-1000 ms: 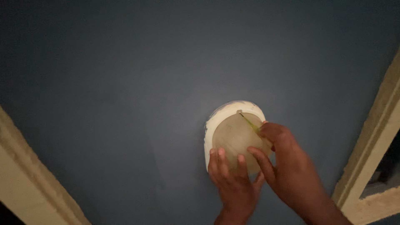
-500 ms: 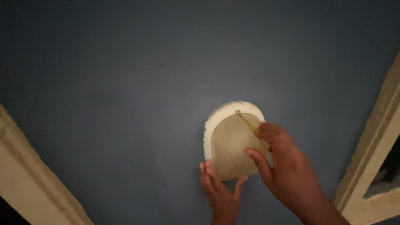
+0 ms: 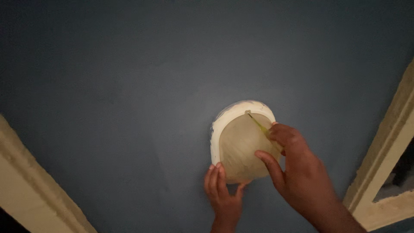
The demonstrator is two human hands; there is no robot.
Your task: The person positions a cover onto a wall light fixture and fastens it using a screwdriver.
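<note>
A frosted glass dome (image 3: pixel 241 146) hangs tilted under a round white base (image 3: pixel 224 118) fixed to a dark blue ceiling (image 3: pixel 129 86). My right hand (image 3: pixel 297 172) grips the dome's right side, thumb across its lower face. A thin yellow-green rod (image 3: pixel 258 124) runs from the base's top edge down under my right fingers. My left hand (image 3: pixel 222 194) is below the dome, fingers together, with only the fingertips touching its lower left edge.
Cream-coloured moulding (image 3: pixel 30 185) crosses the lower left corner. A second cream trim (image 3: pixel 388 146) runs up the right side, with a dark opening (image 3: pixel 403 172) beyond it.
My left hand has slid down off the dome's face, so only its fingertips now touch the lower edge. My right hand has kept its grip.
</note>
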